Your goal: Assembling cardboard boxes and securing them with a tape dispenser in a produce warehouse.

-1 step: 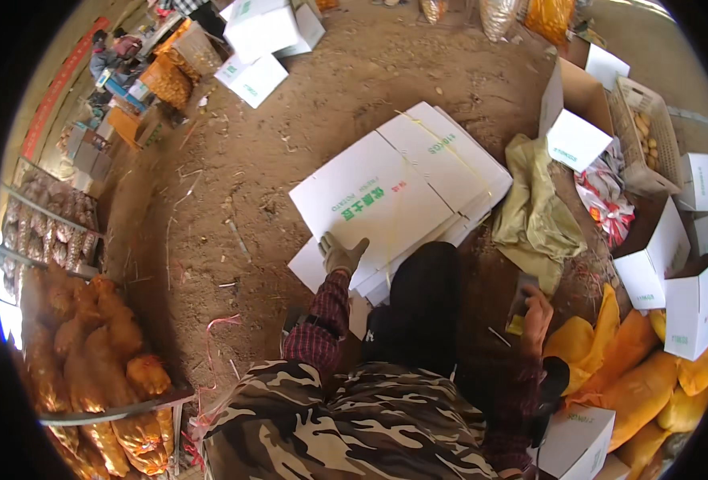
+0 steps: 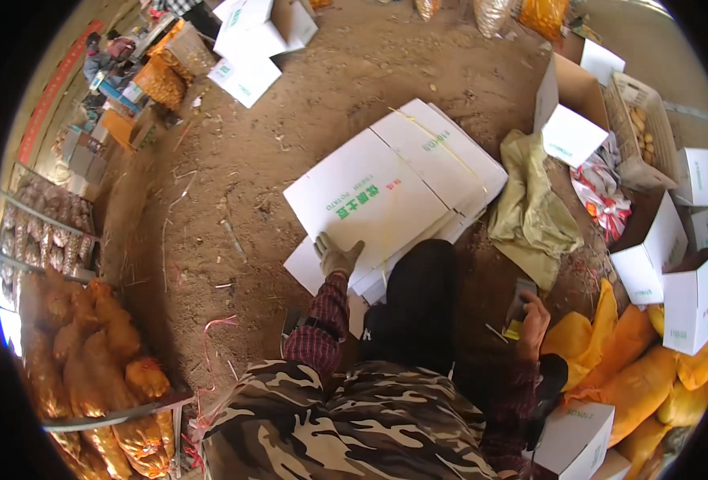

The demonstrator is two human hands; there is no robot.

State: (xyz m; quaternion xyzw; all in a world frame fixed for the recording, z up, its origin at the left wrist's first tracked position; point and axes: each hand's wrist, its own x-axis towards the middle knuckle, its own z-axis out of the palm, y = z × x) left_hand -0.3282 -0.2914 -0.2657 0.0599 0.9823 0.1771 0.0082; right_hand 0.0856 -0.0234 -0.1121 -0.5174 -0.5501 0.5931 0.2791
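A stack of flattened white cardboard cartons (image 2: pixel 362 188) with green print lies on the dirt floor in front of me, a thin yellow strap (image 2: pixel 450 150) across its far right part. My left hand (image 2: pixel 338 258), in a pale glove, rests on the stack's near left edge with thumb and fingers spread. Low on the right, my bare right hand (image 2: pixel 535 318) is closed around a flat, dark object with a yellow part (image 2: pixel 522 290); its exact kind is unclear. My dark-clothed knee (image 2: pixel 422 280) covers the stack's near right corner.
Right of the stack lies an olive woven sack (image 2: pixel 530 208). Beyond it stand open white cartons (image 2: pixel 578 136) and a plastic crate (image 2: pixel 654 172) with potatoes. Filled orange sacks (image 2: pixel 634 376) lie near right; bagged goods (image 2: pixel 98 360) sit on a rack at left. People (image 2: pixel 102 56) are far left.
The whole view has shifted slightly. Slightly more of the yellow part shows at my right hand. My left hand stays on the cartons.
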